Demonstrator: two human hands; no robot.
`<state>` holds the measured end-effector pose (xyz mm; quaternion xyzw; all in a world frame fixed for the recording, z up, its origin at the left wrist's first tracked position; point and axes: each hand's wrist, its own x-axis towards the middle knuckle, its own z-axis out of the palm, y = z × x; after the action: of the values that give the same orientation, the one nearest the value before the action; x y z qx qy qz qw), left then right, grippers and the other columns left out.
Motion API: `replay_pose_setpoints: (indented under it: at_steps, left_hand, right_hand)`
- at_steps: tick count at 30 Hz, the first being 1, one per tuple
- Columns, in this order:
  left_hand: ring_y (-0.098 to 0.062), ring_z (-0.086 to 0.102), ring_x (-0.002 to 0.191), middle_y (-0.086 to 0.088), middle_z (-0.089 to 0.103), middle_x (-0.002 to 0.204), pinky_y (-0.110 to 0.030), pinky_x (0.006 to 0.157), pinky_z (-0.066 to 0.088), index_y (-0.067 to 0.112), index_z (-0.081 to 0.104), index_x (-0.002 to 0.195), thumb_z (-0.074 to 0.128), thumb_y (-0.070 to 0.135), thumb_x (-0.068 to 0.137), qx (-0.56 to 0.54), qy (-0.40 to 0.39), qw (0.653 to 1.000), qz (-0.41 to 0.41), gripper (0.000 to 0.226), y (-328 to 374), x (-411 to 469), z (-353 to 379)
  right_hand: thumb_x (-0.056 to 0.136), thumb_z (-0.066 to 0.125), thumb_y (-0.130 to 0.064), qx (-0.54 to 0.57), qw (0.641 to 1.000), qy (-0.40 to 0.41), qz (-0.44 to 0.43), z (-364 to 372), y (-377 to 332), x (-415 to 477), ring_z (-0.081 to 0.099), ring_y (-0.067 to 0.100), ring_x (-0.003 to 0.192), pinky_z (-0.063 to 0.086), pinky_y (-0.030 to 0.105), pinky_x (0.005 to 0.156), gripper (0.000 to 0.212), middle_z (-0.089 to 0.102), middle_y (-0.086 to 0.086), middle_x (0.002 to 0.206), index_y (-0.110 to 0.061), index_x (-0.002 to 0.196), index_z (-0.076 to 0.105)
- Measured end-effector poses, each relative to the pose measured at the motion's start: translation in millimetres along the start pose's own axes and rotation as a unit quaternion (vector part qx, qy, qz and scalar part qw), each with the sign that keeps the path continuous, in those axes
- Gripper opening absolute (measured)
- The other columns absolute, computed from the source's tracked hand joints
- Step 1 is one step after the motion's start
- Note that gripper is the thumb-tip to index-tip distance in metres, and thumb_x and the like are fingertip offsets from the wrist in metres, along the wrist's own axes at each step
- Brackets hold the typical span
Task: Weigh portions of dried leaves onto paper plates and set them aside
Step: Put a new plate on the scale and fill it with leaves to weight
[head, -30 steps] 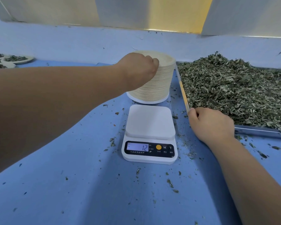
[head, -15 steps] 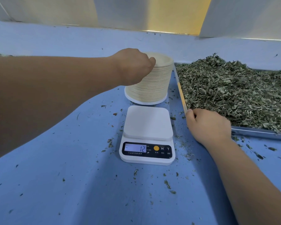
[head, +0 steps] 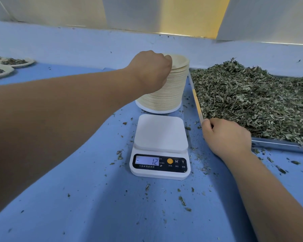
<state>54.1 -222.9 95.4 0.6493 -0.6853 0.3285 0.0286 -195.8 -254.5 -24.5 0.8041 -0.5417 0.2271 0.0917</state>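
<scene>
Paper-plate stack [head: 166, 95] is standing just behind the kitchen scale [head: 160, 137], many plates nested. Left hand [head: 152, 69] is reaching over its top rim, fingers curled down onto the uppermost plate's edge. The fingertips are hidden, so it looks like it is pinching one plate, but that's not certain. Scale platform is sitting bare, display showing minus 12. Dried leaves [head: 252, 102] are lying heaped in a metal tray [head: 278, 144] right of the scale. Right hand [head: 226, 135] is resting at the tray's near corner, fingers curled under; cannot tell if it's gripping anything. Filled plates [head: 16, 62] are sitting far left of the scale. Step in hand, judging: peeling off one plate. Doing it well: separating only the top rim, lifting straight so the stack isn't tipping, checking no second plate is clinging, then centring it on the platform before leaves are going on.
</scene>
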Motion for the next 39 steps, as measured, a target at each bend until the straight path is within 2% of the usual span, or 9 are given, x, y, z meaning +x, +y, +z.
replay_pose_setpoints:
  at_steps: [5, 8, 11, 16, 25, 30, 34, 36, 39]
  left_hand:
    - [-0.022, 0.028, 0.051, -0.002, 0.029, 0.064, -0.029, 0.051, 0.016, 0.009, 0.033, 0.093, 0.049, 0.018, 0.093, -0.046, 0.03, 0.996, -0.072, 0.017, 2.6, -3.9, 6.5]
    - [-0.03, 0.041, 0.064, 0.0, 0.033, 0.069, -0.033, 0.055, 0.024, 0.011, 0.037, 0.094, 0.046, 0.02, 0.092, -0.101, 0.046, 0.984, -0.138, 0.013, 3.4, -4.6, 9.4]
    - [-0.031, 0.045, 0.074, -0.004, 0.046, 0.082, -0.037, 0.061, 0.031, 0.01, 0.048, 0.102, 0.044, 0.02, 0.094, -0.132, 0.061, 0.976, -0.163, 0.013, 5.5, -7.6, 10.4]
    - [-0.027, 0.043, 0.08, -0.005, 0.047, 0.091, -0.041, 0.061, 0.032, 0.006, 0.05, 0.115, 0.039, 0.013, 0.099, -0.136, 0.09, 0.975, -0.151, 0.02, 7.2, -18.0, 16.2]
    - [-0.03, 0.046, 0.081, -0.007, 0.052, 0.097, -0.039, 0.067, 0.034, 0.004, 0.054, 0.106, 0.038, -0.001, 0.089, -0.28, 0.173, 0.928, -0.175, 0.023, 7.7, -37.4, 24.1]
    - [-0.032, 0.056, 0.087, -0.009, 0.061, 0.094, -0.046, 0.076, 0.048, 0.005, 0.06, 0.093, 0.044, -0.008, 0.08, -0.355, 0.218, 0.886, -0.205, 0.024, 12.8, -55.5, 18.7]
    - [-0.034, 0.066, 0.096, -0.012, 0.063, 0.089, -0.05, 0.085, 0.053, -0.002, 0.064, 0.089, 0.047, -0.015, 0.079, -0.37, 0.271, 0.872, -0.175, 0.023, 17.8, -81.0, 18.5]
    - [-0.027, 0.069, 0.107, -0.013, 0.066, 0.089, -0.043, 0.085, 0.056, -0.005, 0.066, 0.089, 0.05, -0.017, 0.08, -0.382, 0.304, 0.858, -0.158, 0.022, 21.2, -93.9, 19.9]
    - [-0.023, 0.069, 0.103, -0.012, 0.069, 0.093, -0.042, 0.08, 0.058, -0.007, 0.067, 0.089, 0.058, -0.019, 0.079, -0.373, 0.317, 0.864, -0.114, 0.018, 29.8, -114.1, 26.3]
  right_hand:
    - [0.103, 0.031, -0.038, -0.005, 1.0, 0.0, 0.001, 1.8, 0.5, 0.9, 0.044, 0.021, 0.045, 0.024, 0.024, 0.051, 0.05, 0.05, 0.001, 0.052, -0.018, 0.061, 0.052]
    - [0.103, 0.031, -0.039, -0.007, 1.0, 0.006, 0.003, 3.3, 0.6, 1.3, 0.045, 0.02, 0.045, 0.024, 0.024, 0.051, 0.05, 0.05, 0.001, 0.051, -0.018, 0.061, 0.052]
    - [0.102, 0.032, -0.038, -0.008, 1.0, 0.01, 0.002, 3.8, 1.1, 1.2, 0.044, 0.02, 0.044, 0.024, 0.023, 0.051, 0.05, 0.049, 0.001, 0.05, -0.018, 0.06, 0.05]
    - [0.102, 0.031, -0.039, -0.008, 1.0, 0.009, 0.0, 4.4, 1.2, 1.4, 0.044, 0.02, 0.044, 0.025, 0.023, 0.05, 0.05, 0.049, 0.001, 0.05, -0.019, 0.061, 0.05]
    - [0.103, 0.031, -0.04, -0.009, 1.0, 0.009, 0.0, 2.5, 0.9, 0.7, 0.046, 0.02, 0.046, 0.026, 0.023, 0.051, 0.05, 0.05, 0.001, 0.052, -0.02, 0.061, 0.049]
    - [0.103, 0.031, -0.04, -0.008, 1.0, 0.005, 0.002, 1.6, 0.3, 1.1, 0.046, 0.021, 0.046, 0.026, 0.023, 0.05, 0.051, 0.05, 0.001, 0.052, -0.019, 0.061, 0.049]
    - [0.102, 0.031, -0.041, -0.003, 1.0, 0.007, 0.001, 1.6, -0.2, 0.2, 0.047, 0.022, 0.046, 0.027, 0.024, 0.05, 0.052, 0.05, 0.003, 0.052, -0.018, 0.059, 0.049]
    - [0.102, 0.032, -0.039, 0.003, 1.0, 0.011, 0.003, 1.3, -0.2, -0.3, 0.048, 0.023, 0.046, 0.029, 0.024, 0.051, 0.052, 0.05, 0.003, 0.051, -0.017, 0.058, 0.048]
    - [0.101, 0.035, -0.038, 0.009, 1.0, 0.015, 0.006, 1.2, -0.3, -0.8, 0.048, 0.023, 0.046, 0.029, 0.024, 0.051, 0.051, 0.05, 0.003, 0.051, -0.015, 0.057, 0.05]
